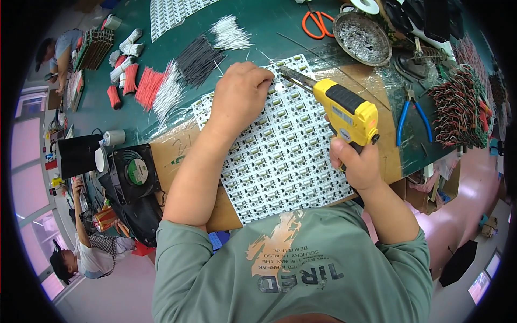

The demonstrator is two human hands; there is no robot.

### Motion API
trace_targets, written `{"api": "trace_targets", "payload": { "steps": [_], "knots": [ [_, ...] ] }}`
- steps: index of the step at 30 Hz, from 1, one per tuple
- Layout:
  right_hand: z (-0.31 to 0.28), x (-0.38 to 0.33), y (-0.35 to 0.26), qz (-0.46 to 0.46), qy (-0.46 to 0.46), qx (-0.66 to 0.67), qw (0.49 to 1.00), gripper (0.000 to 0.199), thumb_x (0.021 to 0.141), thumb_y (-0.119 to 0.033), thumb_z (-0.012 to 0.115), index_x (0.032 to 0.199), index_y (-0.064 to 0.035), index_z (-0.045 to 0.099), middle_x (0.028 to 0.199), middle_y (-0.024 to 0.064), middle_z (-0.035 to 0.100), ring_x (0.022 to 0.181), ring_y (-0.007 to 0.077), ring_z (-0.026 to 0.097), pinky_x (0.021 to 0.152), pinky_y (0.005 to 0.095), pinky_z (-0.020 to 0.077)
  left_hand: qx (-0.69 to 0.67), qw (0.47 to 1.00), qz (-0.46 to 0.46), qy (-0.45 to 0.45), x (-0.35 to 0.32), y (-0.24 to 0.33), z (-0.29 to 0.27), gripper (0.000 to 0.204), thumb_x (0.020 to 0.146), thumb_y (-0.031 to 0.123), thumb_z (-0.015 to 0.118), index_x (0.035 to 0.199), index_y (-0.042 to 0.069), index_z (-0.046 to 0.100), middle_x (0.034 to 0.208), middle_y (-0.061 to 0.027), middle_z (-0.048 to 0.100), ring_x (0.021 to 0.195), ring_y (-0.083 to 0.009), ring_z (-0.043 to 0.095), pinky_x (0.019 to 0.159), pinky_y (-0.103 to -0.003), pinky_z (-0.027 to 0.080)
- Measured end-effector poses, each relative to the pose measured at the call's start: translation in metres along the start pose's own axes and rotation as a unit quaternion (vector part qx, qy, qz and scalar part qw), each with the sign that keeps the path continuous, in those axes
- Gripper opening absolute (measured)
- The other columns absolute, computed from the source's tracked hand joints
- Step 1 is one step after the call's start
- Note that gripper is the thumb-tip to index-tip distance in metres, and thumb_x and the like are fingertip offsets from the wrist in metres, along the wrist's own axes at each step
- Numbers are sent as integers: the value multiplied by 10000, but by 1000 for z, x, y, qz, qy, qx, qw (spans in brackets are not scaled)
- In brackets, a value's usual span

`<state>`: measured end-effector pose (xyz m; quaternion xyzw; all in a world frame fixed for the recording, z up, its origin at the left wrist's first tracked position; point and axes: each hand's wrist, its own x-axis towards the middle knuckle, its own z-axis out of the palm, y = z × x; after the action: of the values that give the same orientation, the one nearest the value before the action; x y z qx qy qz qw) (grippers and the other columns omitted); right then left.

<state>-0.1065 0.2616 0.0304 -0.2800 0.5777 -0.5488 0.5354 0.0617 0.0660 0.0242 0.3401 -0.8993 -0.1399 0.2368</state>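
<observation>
My right hand [355, 161] grips a yellow-and-black soldering gun [347, 105] by its handle. The gun's narrow metal front reaches left to the far edge of a white sheet of small circuit boards [285, 156], close to my left fingers. My left hand [242, 91] rests over that far edge, thumb and fingertips pinched together. What the pinch holds, if anything, is hidden. Thin white wires [264, 55] stick out around the hand at the sheet's far edge. Repeated rows of small components cover the sheet, which lies on brown cardboard [390, 124].
Beyond lie black wires [200, 60], white wires [230, 33] and red wires [149, 88]. A round metal pan [362, 37], orange-handled scissors [318, 25] and blue-handled pliers [413, 116] are at right, near bundled wired boards [460, 107]. A fan [134, 169] stands left. Two other people work farther left.
</observation>
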Motion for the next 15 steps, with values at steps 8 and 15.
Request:
{"api": "trace_targets", "payload": {
  "steps": [8, 15],
  "knots": [
    [4, 1, -3, 1, 5, 19, 1000, 285, 865, -156, 666, 1077, 3, 563, 719, -30, 540, 580, 33, 481, 504, 204, 391, -3, 1000, -12, -20, 1, 0, -2, 116, 790, 79, 647, 885, 60, 713, 851, -78, 653, 848, -278, 611, 757, -367, 495],
    [3, 2, -3, 1, -6, 15, 1000, 294, 875, -170, 661, 1093, 1, 563, 715, -26, 541, 574, 33, 478, 500, 201, 390, -12, 999, -10, -28, 2, -1, -1, 119, 801, 86, 637, 893, 53, 705, 851, -86, 643, 864, -282, 605, 763, -371, 491]
  ]
}}
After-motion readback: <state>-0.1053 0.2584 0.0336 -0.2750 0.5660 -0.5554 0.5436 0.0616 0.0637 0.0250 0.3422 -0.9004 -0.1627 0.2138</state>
